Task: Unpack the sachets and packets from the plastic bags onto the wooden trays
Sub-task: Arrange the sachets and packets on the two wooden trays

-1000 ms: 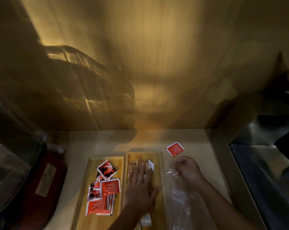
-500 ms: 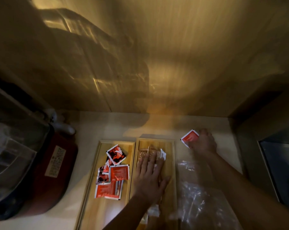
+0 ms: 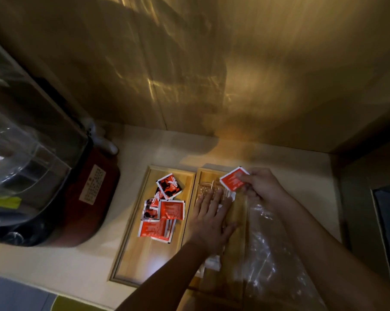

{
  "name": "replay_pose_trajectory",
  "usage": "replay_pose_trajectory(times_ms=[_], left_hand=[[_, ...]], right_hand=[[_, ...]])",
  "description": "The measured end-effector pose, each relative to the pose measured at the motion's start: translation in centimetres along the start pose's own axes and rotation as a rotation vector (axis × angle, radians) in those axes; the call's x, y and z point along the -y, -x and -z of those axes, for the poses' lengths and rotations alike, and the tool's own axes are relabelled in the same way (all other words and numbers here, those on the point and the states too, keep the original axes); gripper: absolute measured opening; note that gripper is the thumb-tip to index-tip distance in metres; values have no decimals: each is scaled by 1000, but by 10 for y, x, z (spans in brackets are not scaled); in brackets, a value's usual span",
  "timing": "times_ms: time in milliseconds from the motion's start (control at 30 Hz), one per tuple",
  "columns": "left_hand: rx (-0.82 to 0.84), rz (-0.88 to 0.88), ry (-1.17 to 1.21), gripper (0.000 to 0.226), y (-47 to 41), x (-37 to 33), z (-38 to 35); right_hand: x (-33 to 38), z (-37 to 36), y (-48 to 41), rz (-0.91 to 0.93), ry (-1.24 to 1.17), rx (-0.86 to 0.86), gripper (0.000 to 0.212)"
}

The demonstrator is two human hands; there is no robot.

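Two trays sit side by side on the pale counter (image 3: pixel 290 167), and I place everything from the left tray (image 3: pixel 131 250). I count a loose heap of red sachets (image 3: pixel 165 212) in its far half, overlapping one another, some face up with a black and white print, others showing plain red backs; its near half is bare wood. Touching its right edge is the right tray (image 3: pixel 239 212), where my left hand (image 3: pixel 209 223) lies flat, palm down, fingers spread wide and gripping nothing, pressed over clear packets (image 3: pixel 206 188) whose contents I cannot make out. A white packet end (image 3: pixel 213 261) shows by the wrist on that same tray. My right hand (image 3: pixel 260 187) hangs over the far end of the right tray, further from the left tray than the other hand, and pinches one red sachet (image 3: pixel 233 181) by its right edge between thumb and fingers; that sachet is tilted, lifted clear of the wood as far as I can tell, with its free corner reaching toward the left tray. Beyond the right tray, away from the left one, a crumpled clear bag (image 3: pixel 272 254) lies on the counter under my right forearm. On the opposite side of the left tray, well apart, stands a dark red appliance (image 3: pixel 88 203) with a white label, a clear lid (image 3: pixel 21 153) above it
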State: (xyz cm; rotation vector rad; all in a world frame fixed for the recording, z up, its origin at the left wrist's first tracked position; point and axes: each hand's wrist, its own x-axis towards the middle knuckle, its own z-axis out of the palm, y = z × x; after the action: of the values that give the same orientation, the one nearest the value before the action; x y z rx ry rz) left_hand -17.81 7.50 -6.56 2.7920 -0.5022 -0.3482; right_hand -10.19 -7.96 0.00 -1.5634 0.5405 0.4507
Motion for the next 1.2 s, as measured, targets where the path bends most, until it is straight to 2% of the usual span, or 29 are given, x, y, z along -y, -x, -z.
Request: replay_pose_trajectory(times_ms=[100,200,233,300,467,533,700,800,1000,1200], left_hand=[[20,31,1,63,2,-2,-2],[9,44,-19,57,2,-1,-5],[7,33,-16,59,1,-2,-4],[28,17,-26,66,1,-1,-1],[12,2,-18,60,2,1,-3],[-16,-10,-12,59,0,1,-3],[-52,-47,5,64,2,2,-2],[-62,-45,-7,60,0,2,-5],[-88,-88,-12,66,6,6,-7],[-1,-62,-40,78,7,-4,11]], right_hand=[[7,-34,13,-31,70,179,29],[15,-62,26,3,129,381,15],[17,-69,30,12,155,428,11],[19,-75,34,20,216,432,19],[6,-57,32,48,266,246,8],[-4,-42,31,30,278,165,13],[-27,0,44,-28,144,-51,19],[-40,25,57,3,109,-153,13],[-80,68,78,58,112,-463,33],[-115,88,106,76,231,-607,8]])
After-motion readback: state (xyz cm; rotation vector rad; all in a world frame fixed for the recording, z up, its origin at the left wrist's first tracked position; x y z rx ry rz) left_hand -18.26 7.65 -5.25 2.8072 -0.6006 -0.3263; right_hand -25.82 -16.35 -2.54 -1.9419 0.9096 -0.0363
